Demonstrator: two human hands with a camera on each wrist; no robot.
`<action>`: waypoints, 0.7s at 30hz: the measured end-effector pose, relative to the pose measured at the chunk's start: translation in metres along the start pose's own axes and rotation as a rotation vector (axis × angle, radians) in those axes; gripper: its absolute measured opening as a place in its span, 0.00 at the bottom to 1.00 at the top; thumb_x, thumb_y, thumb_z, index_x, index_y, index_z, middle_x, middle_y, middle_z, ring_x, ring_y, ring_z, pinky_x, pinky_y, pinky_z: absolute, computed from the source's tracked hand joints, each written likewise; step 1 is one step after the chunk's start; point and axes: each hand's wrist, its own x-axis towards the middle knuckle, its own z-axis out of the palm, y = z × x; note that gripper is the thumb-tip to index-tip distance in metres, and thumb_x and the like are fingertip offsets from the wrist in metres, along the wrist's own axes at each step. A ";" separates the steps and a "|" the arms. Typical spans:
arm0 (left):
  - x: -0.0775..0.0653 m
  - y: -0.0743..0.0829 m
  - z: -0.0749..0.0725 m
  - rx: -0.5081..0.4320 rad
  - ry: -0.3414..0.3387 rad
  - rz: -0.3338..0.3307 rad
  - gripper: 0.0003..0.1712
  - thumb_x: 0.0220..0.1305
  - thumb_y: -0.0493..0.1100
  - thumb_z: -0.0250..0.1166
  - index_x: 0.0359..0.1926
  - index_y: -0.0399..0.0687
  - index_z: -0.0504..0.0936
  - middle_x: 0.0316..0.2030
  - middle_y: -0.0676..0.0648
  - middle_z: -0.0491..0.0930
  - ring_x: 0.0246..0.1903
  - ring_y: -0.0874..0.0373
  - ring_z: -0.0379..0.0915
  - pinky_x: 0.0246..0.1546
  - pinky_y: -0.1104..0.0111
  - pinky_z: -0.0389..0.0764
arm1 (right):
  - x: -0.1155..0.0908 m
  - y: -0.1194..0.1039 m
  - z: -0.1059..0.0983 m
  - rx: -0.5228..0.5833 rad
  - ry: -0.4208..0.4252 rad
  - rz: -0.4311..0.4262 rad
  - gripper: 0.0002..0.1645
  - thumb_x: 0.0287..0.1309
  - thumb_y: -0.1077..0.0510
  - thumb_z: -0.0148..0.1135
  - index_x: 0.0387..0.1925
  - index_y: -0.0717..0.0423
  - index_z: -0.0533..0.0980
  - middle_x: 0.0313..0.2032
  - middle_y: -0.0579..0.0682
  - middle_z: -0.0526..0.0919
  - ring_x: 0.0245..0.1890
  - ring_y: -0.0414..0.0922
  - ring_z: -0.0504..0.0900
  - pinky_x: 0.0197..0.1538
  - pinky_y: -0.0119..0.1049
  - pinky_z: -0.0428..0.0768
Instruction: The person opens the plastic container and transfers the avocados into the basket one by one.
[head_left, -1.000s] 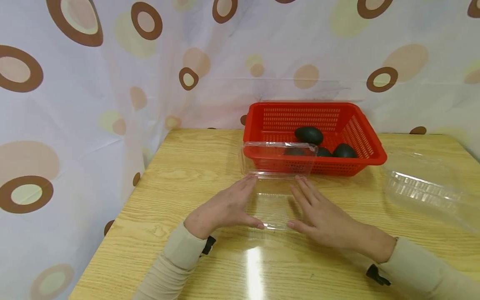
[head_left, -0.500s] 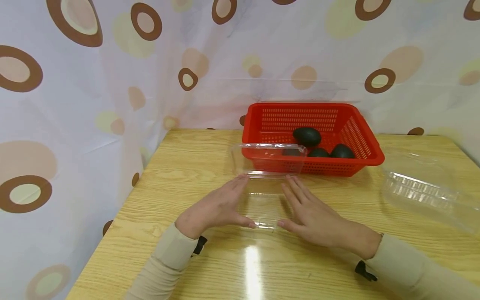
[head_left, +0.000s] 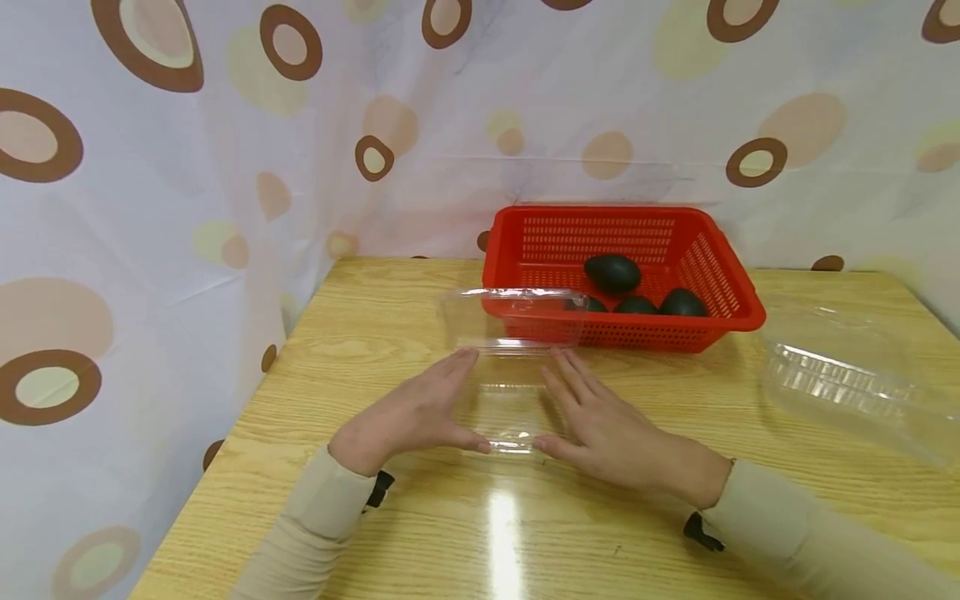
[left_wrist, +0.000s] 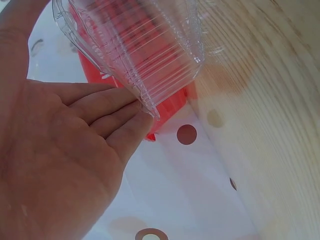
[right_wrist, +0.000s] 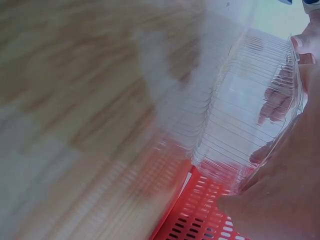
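A clear plastic clamshell container (head_left: 510,408) lies between both hands in the head view, its lid (head_left: 467,321) raised at the back. My left hand (head_left: 416,412) holds its left end, thumb at the near corner and fingers at the far corner. At the right end, my right hand (head_left: 611,425) grips in the same way. The left wrist view shows fingertips (left_wrist: 132,120) touching the container's rim. In the right wrist view, the ribbed clear wall (right_wrist: 240,110) stands beside the right hand (right_wrist: 285,185).
Behind the container stands a red perforated basket (head_left: 637,335) with several dark, avocado-shaped items (head_left: 612,272) in it. Another open clear container (head_left: 840,379) is at the right. The wooden table (head_left: 315,400) meets a patterned cloth (head_left: 262,125) at its back and left.
Both hands and the clamshell container have shifted to the left. The container's raised lid now covers less of the basket. The basket and the other container stay put.
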 end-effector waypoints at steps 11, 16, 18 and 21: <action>-0.011 -0.014 -0.006 -0.019 0.012 -0.044 0.70 0.49 0.65 0.75 0.78 0.39 0.44 0.78 0.39 0.46 0.78 0.47 0.43 0.77 0.54 0.52 | 0.018 -0.010 0.006 0.001 0.036 -0.050 0.53 0.67 0.29 0.46 0.77 0.62 0.51 0.78 0.64 0.37 0.78 0.63 0.38 0.75 0.59 0.57; -0.014 -0.020 -0.007 -0.021 0.023 -0.053 0.70 0.49 0.64 0.76 0.78 0.39 0.45 0.78 0.39 0.46 0.78 0.46 0.44 0.76 0.52 0.53 | 0.024 -0.014 0.007 0.010 0.014 -0.042 0.53 0.67 0.28 0.45 0.77 0.60 0.50 0.79 0.60 0.34 0.79 0.60 0.36 0.76 0.57 0.56; -0.015 -0.022 -0.008 -0.022 0.028 -0.050 0.69 0.49 0.64 0.76 0.78 0.39 0.45 0.78 0.39 0.47 0.78 0.45 0.44 0.76 0.51 0.53 | 0.026 -0.016 0.007 0.015 -0.001 -0.034 0.53 0.67 0.27 0.44 0.77 0.59 0.49 0.79 0.59 0.33 0.79 0.58 0.35 0.76 0.57 0.56; -0.017 -0.025 -0.009 -0.031 0.032 -0.048 0.69 0.49 0.63 0.76 0.78 0.39 0.46 0.78 0.38 0.47 0.77 0.45 0.44 0.76 0.51 0.54 | 0.028 -0.018 0.007 0.014 -0.002 -0.036 0.54 0.67 0.27 0.43 0.77 0.59 0.49 0.79 0.61 0.35 0.79 0.59 0.36 0.75 0.57 0.58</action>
